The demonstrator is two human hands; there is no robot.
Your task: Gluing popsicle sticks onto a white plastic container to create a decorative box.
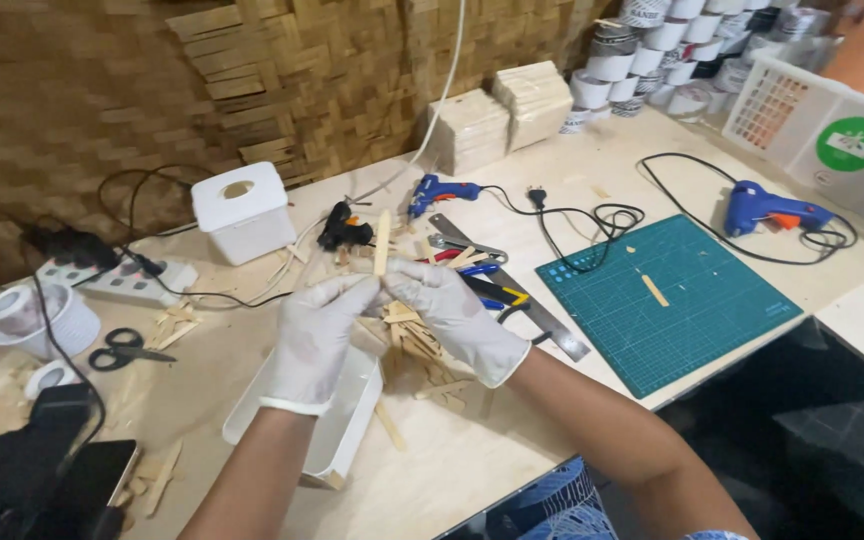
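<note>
- Gloved fingers (370, 290) of both hands meet at the centre of the bench, pinched around the lower end of a thin wooden stick (382, 243) that stands upright between them.
- The left hand (314, 340) and the right hand (457, 318), both in white gloves, are closed on the stick, thumbs and fingertips touching at the grasp; the stick's top rises clear above them.
- Directly beneath the fingers lies a loose pile of wooden sticks (422, 345), with a white rectangular tray (337, 440) just under the left wrist.
- Just beyond the fingertips sit a black glue gun (342, 230), a blue glue gun (442, 190), pliers with blue handles (477, 272) and a steel ruler (542, 320) running off to the right.
- To the right of the hands a green cutting mat (702, 320) carries a single short wooden stick (655, 290); past it rests a second blue glue gun (767, 210) with its black cord.
- To the left of the hands are black-handled scissors (124, 350), a white power strip (117, 280) and a white lidded box (242, 210) with an oval opening on top.
- Farthest from the fingers, at the back of the plywood table (472, 470), stand stacks of pale wooden pieces (502, 115) and rows of tape rolls (652, 50) against a woven bamboo wall (102, 90).
</note>
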